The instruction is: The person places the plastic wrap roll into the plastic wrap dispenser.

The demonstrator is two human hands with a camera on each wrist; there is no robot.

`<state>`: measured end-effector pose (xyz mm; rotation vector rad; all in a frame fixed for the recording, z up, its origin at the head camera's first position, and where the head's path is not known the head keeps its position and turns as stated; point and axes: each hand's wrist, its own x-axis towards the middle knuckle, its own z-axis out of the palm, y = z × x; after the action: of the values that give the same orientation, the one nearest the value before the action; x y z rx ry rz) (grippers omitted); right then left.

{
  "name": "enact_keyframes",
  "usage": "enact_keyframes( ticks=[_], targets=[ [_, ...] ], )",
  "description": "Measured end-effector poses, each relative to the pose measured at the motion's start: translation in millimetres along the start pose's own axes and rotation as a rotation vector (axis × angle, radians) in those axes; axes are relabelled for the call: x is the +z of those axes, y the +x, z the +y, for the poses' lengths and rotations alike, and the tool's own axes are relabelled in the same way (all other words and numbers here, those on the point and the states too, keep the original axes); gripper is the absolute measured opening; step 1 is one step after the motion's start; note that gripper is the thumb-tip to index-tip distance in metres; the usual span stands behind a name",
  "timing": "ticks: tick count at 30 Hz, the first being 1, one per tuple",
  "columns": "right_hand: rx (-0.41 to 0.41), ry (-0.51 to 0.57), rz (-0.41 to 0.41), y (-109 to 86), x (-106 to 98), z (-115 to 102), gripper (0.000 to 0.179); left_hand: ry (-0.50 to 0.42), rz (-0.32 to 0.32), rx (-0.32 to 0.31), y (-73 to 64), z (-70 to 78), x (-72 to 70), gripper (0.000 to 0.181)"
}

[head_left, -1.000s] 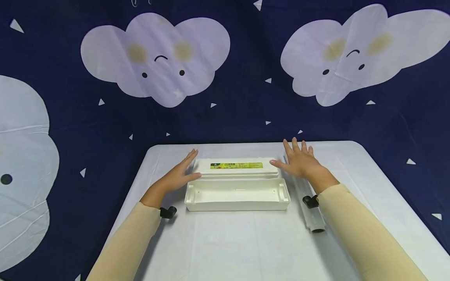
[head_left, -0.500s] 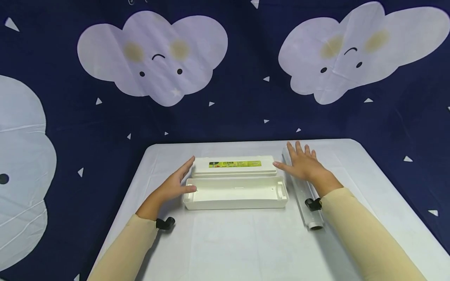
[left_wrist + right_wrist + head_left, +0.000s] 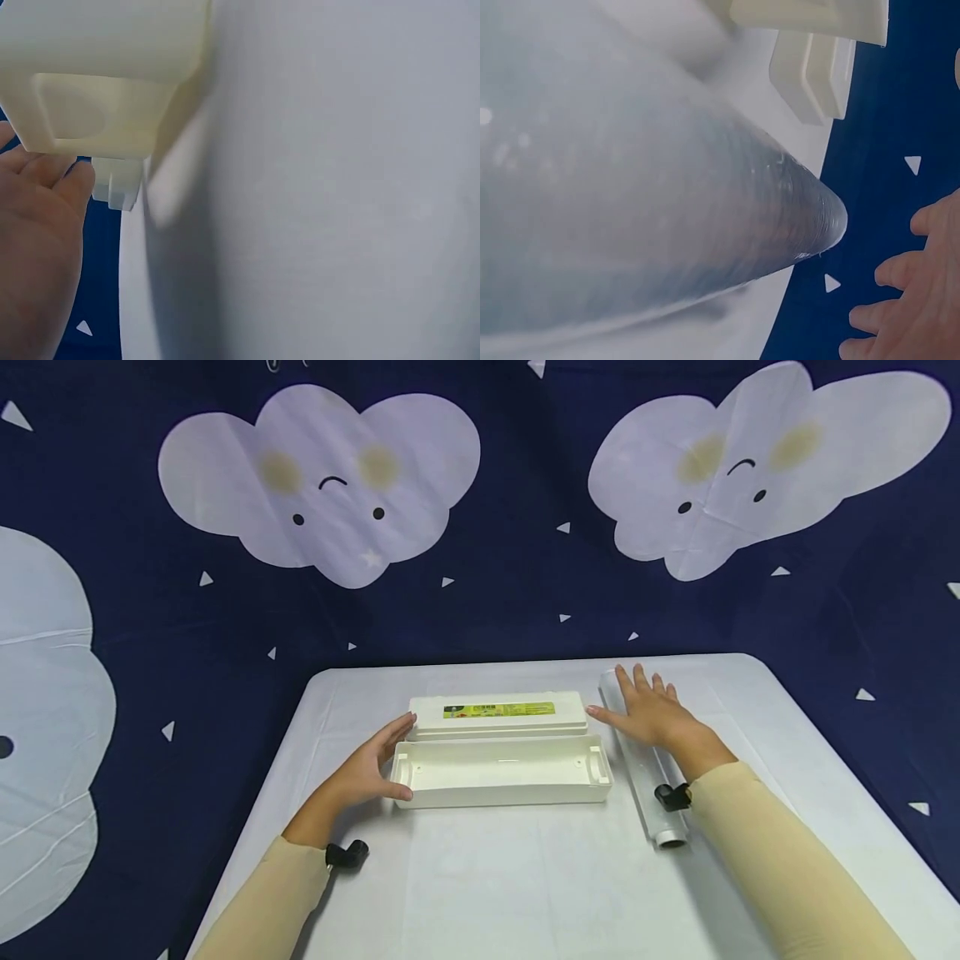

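An open white box (image 3: 510, 796), long and shallow, lies on the table. Behind it is its matching white lid (image 3: 480, 727) with a yellow-green label. My left hand (image 3: 366, 770) is at the box's left end, thumb near the front corner and fingers toward the back corner. Whether it touches is unclear; the left wrist view has the fingers close to the box end (image 3: 97, 37). On the right, a roll of clear plastic wrap (image 3: 647, 785) lies lengthwise. Over its far part is my right hand (image 3: 648, 714), fingers spread and straight; the right wrist view shows them apart from the roll (image 3: 645, 187).
A white cloth-covered table (image 3: 480, 885) with rounded far corners carries everything. Behind its far edge hangs a dark blue cloth (image 3: 525, 635) printed with clouds and triangles. Both wrists wear small black cameras (image 3: 348, 854).
My left hand has come down and nearer, from beside the lid to the open box's left end. The right hand has shifted slightly right and down, its fingers still spread above the roll.
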<state>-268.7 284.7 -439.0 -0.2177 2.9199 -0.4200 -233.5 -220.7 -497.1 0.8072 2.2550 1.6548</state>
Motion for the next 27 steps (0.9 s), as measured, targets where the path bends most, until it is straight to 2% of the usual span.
enact_keyframes(
  ticks=[10,14,19,27],
  targets=[
    [0.007,0.014,0.007,-7.3,1.4,6.1,0.117,-0.091,-0.01,-0.002,-5.5,-10.9,5.1,0.13],
    [-0.003,0.013,0.012,-9.2,5.0,8.6,0.115,-0.112,-0.009,-0.027,-6.1,-14.2,5.7,0.129],
    [0.004,0.016,0.002,-11.3,7.1,10.7,0.115,-0.116,-0.012,-0.071,-7.7,-15.2,7.5,0.126],
    [0.004,0.059,-0.036,-16.4,6.4,11.0,0.115,-0.11,0.002,-0.099,-8.7,-18.1,7.5,0.119]
  ],
)
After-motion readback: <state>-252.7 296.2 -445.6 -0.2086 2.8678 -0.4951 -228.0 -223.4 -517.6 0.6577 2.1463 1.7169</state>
